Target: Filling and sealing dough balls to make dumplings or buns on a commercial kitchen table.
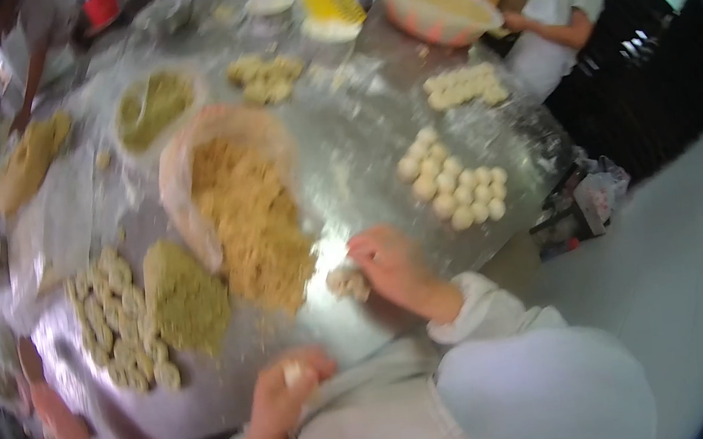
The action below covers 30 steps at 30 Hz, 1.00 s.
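Observation:
My left hand (287, 391) is curled around a small pale piece of dough (294, 372), near the table's front edge. Farther forward and to the right, my right hand (395, 270) hovers over or rests on the metal tabletop, its fingers bent and blurred. Right beside it lie a few small dough lumps (348, 284); whether the fingers touch them cannot be made out. A large heap of crumbly tan filling (252, 226) spreads from a plastic-lined basin (176, 176) ahead of my hands. Rounded dough balls (453, 183) sit grouped to the right.
Left of the tan heap are a greenish filling mound (189, 301) and several coiled dough pieces (114, 317). Behind stand a bowl of green filling (154, 109), dough pieces (266, 79), more dough (466, 86) and a big basin (440, 4). Other people work around the table.

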Tool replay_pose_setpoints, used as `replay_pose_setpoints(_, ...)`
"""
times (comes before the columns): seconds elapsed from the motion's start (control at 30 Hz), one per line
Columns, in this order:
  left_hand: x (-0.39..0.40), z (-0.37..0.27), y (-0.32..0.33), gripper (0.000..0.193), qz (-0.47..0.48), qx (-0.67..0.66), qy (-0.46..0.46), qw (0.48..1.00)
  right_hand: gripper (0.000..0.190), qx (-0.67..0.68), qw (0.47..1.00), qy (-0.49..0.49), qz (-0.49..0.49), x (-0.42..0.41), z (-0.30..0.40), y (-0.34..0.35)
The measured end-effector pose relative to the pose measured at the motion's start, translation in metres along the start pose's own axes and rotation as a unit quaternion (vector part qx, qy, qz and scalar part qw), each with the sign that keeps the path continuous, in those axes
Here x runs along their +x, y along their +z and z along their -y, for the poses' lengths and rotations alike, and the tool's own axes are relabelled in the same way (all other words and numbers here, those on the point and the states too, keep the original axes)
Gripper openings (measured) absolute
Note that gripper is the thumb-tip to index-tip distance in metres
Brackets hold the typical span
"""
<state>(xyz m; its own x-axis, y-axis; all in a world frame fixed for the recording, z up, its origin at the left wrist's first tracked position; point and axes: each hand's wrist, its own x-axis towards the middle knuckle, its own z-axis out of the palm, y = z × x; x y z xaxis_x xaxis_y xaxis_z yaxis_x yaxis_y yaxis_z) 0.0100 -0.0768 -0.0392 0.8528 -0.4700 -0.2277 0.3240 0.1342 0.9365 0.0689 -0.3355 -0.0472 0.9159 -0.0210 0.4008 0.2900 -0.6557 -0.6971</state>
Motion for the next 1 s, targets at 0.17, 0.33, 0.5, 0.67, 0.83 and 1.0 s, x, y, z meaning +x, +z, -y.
replay_pose_setpoints(0.17,0.02,-0.004,-0.002,0.022,-0.053,-0.2,0.047,0.977,0.023,-0.027,0.999,-0.022,-0.032,-0.024,-0.006,0.013)
replay_pose_setpoints(0.33,0.022,0.01,-0.004,0.052,-0.038,-0.252,0.056,0.965,0.032,-0.128,0.983,-0.105,0.085,-0.037,-0.018,0.032)
replay_pose_setpoints(0.5,0.025,0.004,-0.011,0.056,-0.154,-0.307,0.03,0.939,0.049,-0.107,0.985,-0.032,0.129,-0.042,-0.019,0.03)
replay_pose_setpoints(0.67,0.049,-0.03,-0.014,0.056,-0.24,-0.266,0.045,0.932,0.057,0.091,0.984,0.07,0.133,-0.006,0.029,0.019)
replay_pose_setpoints(0.83,0.081,-0.026,-0.023,0.054,-0.285,-0.185,0.176,0.924,0.057,0.243,0.948,-0.017,0.205,0.029,0.074,0.055)
replay_pose_setpoints(1.0,0.094,-0.05,-0.009,0.059,-0.22,-0.223,0.218,0.924,0.051,0.293,0.937,0.031,0.19,0.038,0.078,0.088)
